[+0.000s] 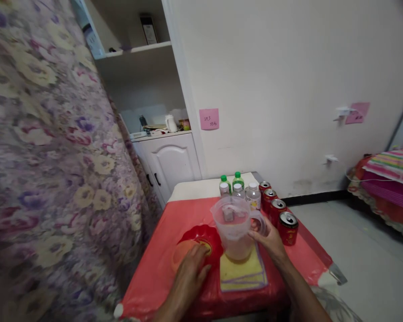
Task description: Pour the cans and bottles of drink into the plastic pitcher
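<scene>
A clear plastic measuring jug (233,230) stands upright over a folded yellow cloth (243,273) with a purple edge. My right hand (268,239) is closed around the jug's handle on its right side. To the left, my left hand (193,270) has its fingers stretched forward and its thumb apart. It lies over the right part of a round orange piece (180,256), perhaps a lid or bowl; whether it grips this is hidden. Beneath them sits a red scalloped plate (216,243), with something yellow (206,247) in its middle, partly covered by my fingers.
Red drink cans (288,229) line the table's right side. Behind the jug are clear bottles with white caps (253,197) and two green-capped bottles (237,180). A red cover (188,212) lies on the table. A floral curtain (53,179) hangs close on the left.
</scene>
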{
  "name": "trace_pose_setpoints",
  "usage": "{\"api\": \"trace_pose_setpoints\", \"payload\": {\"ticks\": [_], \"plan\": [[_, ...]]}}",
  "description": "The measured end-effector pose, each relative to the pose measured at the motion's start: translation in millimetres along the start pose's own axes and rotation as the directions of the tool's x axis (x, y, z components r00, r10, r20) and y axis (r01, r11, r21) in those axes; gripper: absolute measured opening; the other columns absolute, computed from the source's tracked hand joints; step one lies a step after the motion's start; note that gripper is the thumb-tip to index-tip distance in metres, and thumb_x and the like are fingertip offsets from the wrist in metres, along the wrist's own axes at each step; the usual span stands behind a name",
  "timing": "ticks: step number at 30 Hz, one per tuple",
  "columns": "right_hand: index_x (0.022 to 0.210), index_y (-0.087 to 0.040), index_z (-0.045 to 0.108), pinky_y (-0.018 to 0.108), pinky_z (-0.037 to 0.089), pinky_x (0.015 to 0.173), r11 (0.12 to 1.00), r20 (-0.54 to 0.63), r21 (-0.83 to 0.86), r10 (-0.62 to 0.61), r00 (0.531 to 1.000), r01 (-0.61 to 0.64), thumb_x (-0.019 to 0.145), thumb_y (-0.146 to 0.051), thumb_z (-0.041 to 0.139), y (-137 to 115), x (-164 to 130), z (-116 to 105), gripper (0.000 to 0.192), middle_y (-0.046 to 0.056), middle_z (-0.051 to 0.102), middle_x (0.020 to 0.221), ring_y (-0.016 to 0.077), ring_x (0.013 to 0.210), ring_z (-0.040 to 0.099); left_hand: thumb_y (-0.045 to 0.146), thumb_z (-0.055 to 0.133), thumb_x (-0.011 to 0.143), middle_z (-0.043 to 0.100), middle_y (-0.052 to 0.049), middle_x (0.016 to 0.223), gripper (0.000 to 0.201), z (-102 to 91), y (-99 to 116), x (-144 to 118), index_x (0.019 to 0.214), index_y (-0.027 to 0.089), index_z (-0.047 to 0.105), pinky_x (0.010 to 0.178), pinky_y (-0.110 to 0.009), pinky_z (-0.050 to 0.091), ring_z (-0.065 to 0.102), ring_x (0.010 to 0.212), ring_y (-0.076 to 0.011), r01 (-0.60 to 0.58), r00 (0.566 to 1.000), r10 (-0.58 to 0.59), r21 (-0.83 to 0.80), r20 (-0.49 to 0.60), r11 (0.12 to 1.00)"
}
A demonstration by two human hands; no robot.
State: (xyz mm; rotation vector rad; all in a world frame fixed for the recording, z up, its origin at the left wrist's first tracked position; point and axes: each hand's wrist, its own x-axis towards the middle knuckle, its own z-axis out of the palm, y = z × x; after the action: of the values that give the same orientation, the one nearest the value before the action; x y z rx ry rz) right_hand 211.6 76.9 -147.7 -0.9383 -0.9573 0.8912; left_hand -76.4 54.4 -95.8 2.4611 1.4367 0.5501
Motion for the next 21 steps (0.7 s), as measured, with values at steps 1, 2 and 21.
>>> {"api": "trace_pose_setpoints", "payload": {"ticks": [1, 2, 21], "plan": [[0.095, -0.022, 0.066, 0.03, 0.048, 0.069, 1.0, -0.008, 0.003, -0.003, 1.0, 0.003, 0.058, -0.038, 0.089, -0.5, 0.3, 0.9, 0.047, -0.002, 0.061, 0.081, 0.0181, 0.075, 0.056, 0.026, 0.051, 0.088, 0.064, -0.012, 0.134, 0.04, 6.7, 5.8, 1.5, 0.127, 0.021, 0.059, 0.107, -0.039, 0.044, 0.058, 0.125, -0.0244, 0.018, 1.0, -0.02, -0.072, -0.02, 0.997], [0.095, -0.022, 0.066, 0.03, 0.048, 0.069, 1.0, -0.014, 0.005, -0.006, 1.0, 0.006, 0.057, -0.039, 0.089, -1.1, 0.7, 1.7, 0.047, -0.001, 0.062, 0.081, 0.0182, 0.075, 0.056, 0.028, 0.054, 0.087, 0.059, -0.014, 0.141, 0.048, 13.4, 11.0, 4.6, 0.134, 0.021, 0.054, 0.11, -0.042, 0.042, 0.054, 0.131, -0.0264, 0.044, 0.998, -0.051, -0.164, -0.042, 0.986], [0.093, -0.022, 0.066, 0.025, 0.044, 0.064, 0.995, -0.024, 0.092, -0.046, 0.999, 0.048, 0.068, -0.043, 0.083, -3.6, 4.8, 7.1, 0.036, -0.005, 0.051, 0.071, 0.0136, 0.068, 0.05, 0.029, 0.071, 0.076, 0.039, -0.019, 0.157, 0.093, 49.9, 46.7, 52.8, 0.153, 0.021, 0.02, 0.113, -0.046, 0.04, 0.046, 0.14, -0.0301, 0.04, 0.966, -0.233, -0.818, -0.116, 0.574]]}}
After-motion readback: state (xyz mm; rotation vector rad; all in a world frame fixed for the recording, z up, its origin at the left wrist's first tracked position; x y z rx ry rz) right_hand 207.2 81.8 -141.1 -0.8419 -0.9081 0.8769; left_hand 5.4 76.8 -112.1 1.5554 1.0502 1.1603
